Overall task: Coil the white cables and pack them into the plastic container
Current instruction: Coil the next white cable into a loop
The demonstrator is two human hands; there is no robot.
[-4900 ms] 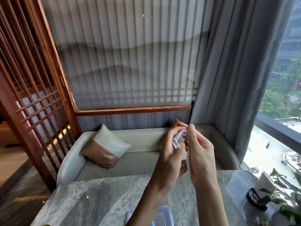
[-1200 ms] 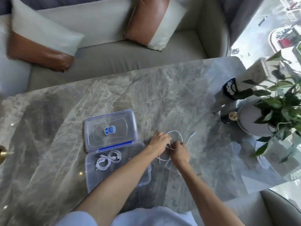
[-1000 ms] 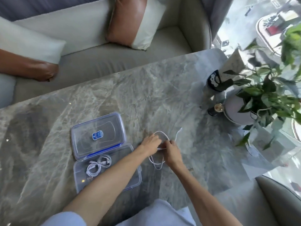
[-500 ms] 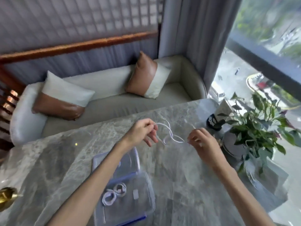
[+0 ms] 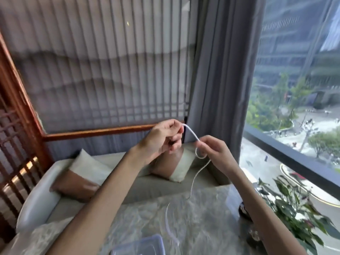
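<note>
White cable (image 5: 191,134) is held up in the air between both hands, above the far part of the tabletop (image 5: 139,218). The left hand (image 5: 161,140) is closed, pinching one end of the cable at its fingertips. From there a short stretch of cable slopes down to the right hand (image 5: 213,150), which is also closed on it, with a small loop of cable sitting at its fingers. Below the right hand the rest of the cable hangs loose, curving down toward the tabletop, where its lower part is blurred and hard to follow. At the near edge of the tabletop, only a corner of the clear plastic container (image 5: 143,245) with its blue rim shows; what lies inside cannot be seen. A leafy plant (image 5: 294,205) stands at the right edge of the tabletop. Beyond the far edge is a pale sofa (image 5: 36,196) carrying two brown and cream cushions (image 5: 81,179), one partly hidden behind the hands. A grey curtain (image 5: 220,70) hangs behind the sofa beside the window (image 5: 298,89).
</note>
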